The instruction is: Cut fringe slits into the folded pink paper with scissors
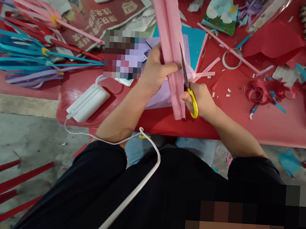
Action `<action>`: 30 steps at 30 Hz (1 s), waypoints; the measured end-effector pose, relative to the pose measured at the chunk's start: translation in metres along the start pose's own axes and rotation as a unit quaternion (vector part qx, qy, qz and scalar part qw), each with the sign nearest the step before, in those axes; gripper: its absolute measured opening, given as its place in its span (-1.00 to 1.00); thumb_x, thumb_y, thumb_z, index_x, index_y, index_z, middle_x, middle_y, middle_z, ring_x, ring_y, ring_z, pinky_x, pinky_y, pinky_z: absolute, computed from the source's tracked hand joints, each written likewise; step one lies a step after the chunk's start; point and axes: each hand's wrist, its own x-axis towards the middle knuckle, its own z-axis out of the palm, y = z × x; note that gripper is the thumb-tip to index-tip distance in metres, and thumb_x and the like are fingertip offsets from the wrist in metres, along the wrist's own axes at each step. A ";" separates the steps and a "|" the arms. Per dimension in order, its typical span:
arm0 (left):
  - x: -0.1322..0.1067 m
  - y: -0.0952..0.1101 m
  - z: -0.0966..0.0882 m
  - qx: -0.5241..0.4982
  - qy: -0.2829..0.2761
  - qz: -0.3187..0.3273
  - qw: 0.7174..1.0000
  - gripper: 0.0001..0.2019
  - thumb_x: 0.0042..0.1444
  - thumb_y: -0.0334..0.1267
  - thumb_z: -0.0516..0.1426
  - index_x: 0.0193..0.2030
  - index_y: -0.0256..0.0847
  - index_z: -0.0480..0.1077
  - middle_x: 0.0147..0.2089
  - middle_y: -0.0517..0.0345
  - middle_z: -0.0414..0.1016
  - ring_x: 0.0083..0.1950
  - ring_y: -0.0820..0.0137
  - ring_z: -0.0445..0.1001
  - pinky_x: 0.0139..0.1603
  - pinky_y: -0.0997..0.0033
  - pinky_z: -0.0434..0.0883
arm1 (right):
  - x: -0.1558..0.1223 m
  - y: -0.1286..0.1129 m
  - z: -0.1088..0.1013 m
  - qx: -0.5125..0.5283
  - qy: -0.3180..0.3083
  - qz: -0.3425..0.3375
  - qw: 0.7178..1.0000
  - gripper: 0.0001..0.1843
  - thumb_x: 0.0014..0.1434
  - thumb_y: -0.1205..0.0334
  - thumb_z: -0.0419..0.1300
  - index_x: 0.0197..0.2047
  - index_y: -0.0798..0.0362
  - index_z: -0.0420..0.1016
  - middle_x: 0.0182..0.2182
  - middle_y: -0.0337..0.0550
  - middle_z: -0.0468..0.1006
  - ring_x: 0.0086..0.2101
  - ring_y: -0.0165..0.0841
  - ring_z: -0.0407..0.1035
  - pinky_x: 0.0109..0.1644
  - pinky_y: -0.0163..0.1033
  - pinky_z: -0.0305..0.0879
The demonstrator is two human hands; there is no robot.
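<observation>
A long folded strip of pink paper [170, 32] runs upright over the table, its crease down the middle. My left hand [158, 70] grips it near its middle, thumb across the front. In my right hand [202, 100] is a pair of scissors [185, 66] with yellow handles, thumb and fingers around the loops. The blades point up along the paper's right edge and look closed or nearly so. Under the strip lie purple paper [157, 99] and blue paper [190, 44].
Paper-strip lanterns on sticks [21, 56] lie at the left, near a white power bank [88, 102] whose cable crosses my front. To the right are a tape roll [232, 59], a pink stick [229, 46] and red paper scraps [260, 93]. A printed red bag [102, 14] lies behind.
</observation>
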 end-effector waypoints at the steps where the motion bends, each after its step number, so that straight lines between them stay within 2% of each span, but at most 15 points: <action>1: 0.003 -0.004 -0.001 0.003 0.001 0.001 1.000 -0.49 -0.32 0.29 0.56 -0.21 0.31 0.61 -0.24 0.22 0.56 -0.19 0.03 0.39 -0.08 -0.13 0.38 | 0.000 0.000 0.000 -0.002 0.002 0.003 1.000 -0.06 0.27 -0.92 -0.04 -0.36 -0.12 0.14 -0.56 -0.29 0.13 -0.49 -0.33 0.05 -0.33 -0.09 0.00; 3: 0.005 -0.008 -0.001 0.007 -0.002 0.001 1.000 -0.50 -0.31 0.32 0.55 -0.22 0.30 0.62 -0.24 0.20 0.55 -0.20 0.04 0.37 -0.09 -0.14 0.37 | 0.000 0.000 0.001 -0.005 0.009 0.007 1.000 -0.06 0.28 -0.91 -0.03 -0.38 -0.12 0.13 -0.58 -0.30 0.10 -0.49 -0.33 0.04 -0.34 -0.09 -0.03; 7: -0.001 -0.001 -0.001 0.002 -0.011 0.006 1.000 -0.51 -0.26 0.29 0.55 -0.18 0.31 0.65 -0.19 0.18 0.57 -0.19 0.02 0.39 -0.09 -0.15 0.37 | 0.000 -0.001 0.001 -0.011 0.021 0.009 1.000 -0.06 0.29 -0.91 -0.05 -0.39 -0.12 0.13 -0.59 -0.32 0.05 -0.49 -0.34 0.02 -0.35 -0.11 -0.04; 10: -0.004 0.000 -0.002 0.007 -0.012 0.009 1.000 -0.56 -0.20 0.27 0.55 -0.16 0.37 0.65 -0.18 0.21 0.59 -0.12 -0.03 0.44 -0.03 -0.17 0.40 | 0.001 0.000 0.002 -0.013 0.019 0.009 1.000 -0.06 0.31 -0.90 -0.06 -0.39 -0.11 0.12 -0.58 -0.32 0.05 -0.50 -0.35 0.02 -0.33 -0.11 -0.04; 12: -0.002 0.001 -0.003 -0.003 -0.010 0.010 1.000 -0.56 -0.23 0.26 0.55 -0.17 0.40 0.63 -0.21 0.23 0.58 -0.09 -0.05 0.45 0.01 -0.19 0.42 | 0.001 0.002 0.003 -0.013 0.018 0.006 1.000 -0.06 0.31 -0.90 -0.06 -0.39 -0.11 0.13 -0.58 -0.32 0.06 -0.50 -0.35 0.04 -0.33 -0.11 -0.02; 15: -0.003 0.013 -0.003 -0.027 0.006 0.020 0.999 -0.57 -0.23 0.19 0.56 -0.17 0.34 0.65 -0.22 0.22 0.59 -0.13 -0.01 0.46 0.01 -0.15 0.44 | 0.001 0.005 0.005 -0.011 0.002 0.003 1.000 -0.06 0.30 -0.90 -0.05 -0.39 -0.10 0.17 -0.57 -0.30 0.11 -0.49 -0.33 0.11 -0.33 -0.12 -0.01; 17: -0.006 0.028 -0.002 -0.043 0.028 0.031 0.998 -0.65 -0.07 0.09 0.54 -0.13 0.21 0.69 -0.16 0.19 0.64 -0.14 0.05 0.50 0.02 -0.09 0.45 | 0.001 0.005 0.006 -0.008 -0.011 0.003 1.000 -0.06 0.31 -0.89 -0.06 -0.38 -0.09 0.19 -0.57 -0.29 0.16 -0.49 -0.33 0.14 -0.33 -0.13 0.00; 18: -0.008 0.036 -0.002 -0.046 0.016 0.027 0.998 -0.67 0.07 0.03 0.52 -0.03 0.15 0.71 -0.06 0.16 0.66 -0.04 0.05 0.56 0.14 -0.10 0.46 | 0.000 0.005 0.006 -0.006 -0.018 0.003 1.000 -0.06 0.32 -0.89 -0.06 -0.38 -0.09 0.20 -0.57 -0.28 0.18 -0.49 -0.34 0.14 -0.33 -0.13 0.00; 19: -0.010 0.042 -0.002 -0.046 0.028 0.039 0.998 -0.70 0.08 0.02 0.49 -0.03 0.16 0.71 -0.05 0.16 0.66 -0.01 0.03 0.57 0.20 -0.13 0.45 | 0.000 0.003 0.006 -0.003 -0.025 0.002 1.000 -0.06 0.33 -0.89 -0.07 -0.37 -0.09 0.21 -0.56 -0.28 0.20 -0.49 -0.34 0.15 -0.33 -0.13 0.01; 21: -0.012 0.051 -0.001 -0.022 0.040 0.038 0.998 -0.71 0.02 -0.01 0.45 -0.07 0.31 0.68 -0.06 0.20 0.67 0.05 -0.06 0.58 0.27 -0.21 0.44 | 0.000 0.001 0.005 0.004 -0.038 -0.004 0.999 -0.05 0.33 -0.89 -0.09 -0.36 -0.08 0.23 -0.56 -0.29 0.22 -0.49 -0.34 0.14 -0.31 -0.13 0.02; 24: -0.012 0.053 0.000 -0.002 0.043 0.023 0.999 -0.68 -0.07 -0.02 0.44 -0.12 0.42 0.67 -0.08 0.26 0.70 0.04 -0.09 0.57 0.27 -0.27 0.47 | 0.001 -0.001 0.004 0.012 -0.046 -0.023 0.999 -0.05 0.28 -0.92 -0.06 -0.36 -0.10 0.18 -0.55 -0.32 0.18 -0.49 -0.37 0.08 -0.32 -0.13 0.01; 27: -0.013 0.051 0.001 -0.023 0.039 0.032 0.998 -0.71 -0.03 -0.04 0.47 -0.12 0.36 0.69 -0.09 0.23 0.69 -0.03 -0.05 0.58 0.23 -0.26 0.51 | 0.002 0.000 0.004 0.019 -0.046 -0.040 0.998 -0.06 0.24 -0.92 0.02 -0.35 -0.12 0.13 -0.54 -0.35 0.16 -0.50 -0.39 0.04 -0.33 -0.13 0.00; 30: -0.014 0.048 0.002 -0.053 0.030 0.031 0.998 -0.77 0.06 -0.09 0.48 -0.11 0.19 0.70 -0.10 0.15 0.66 -0.10 0.03 0.58 0.18 -0.19 0.52 | 0.002 0.001 0.004 0.030 -0.051 -0.049 0.997 -0.06 0.22 -0.92 0.05 -0.33 -0.11 0.17 -0.51 -0.35 0.19 -0.49 -0.39 0.06 -0.32 -0.13 0.04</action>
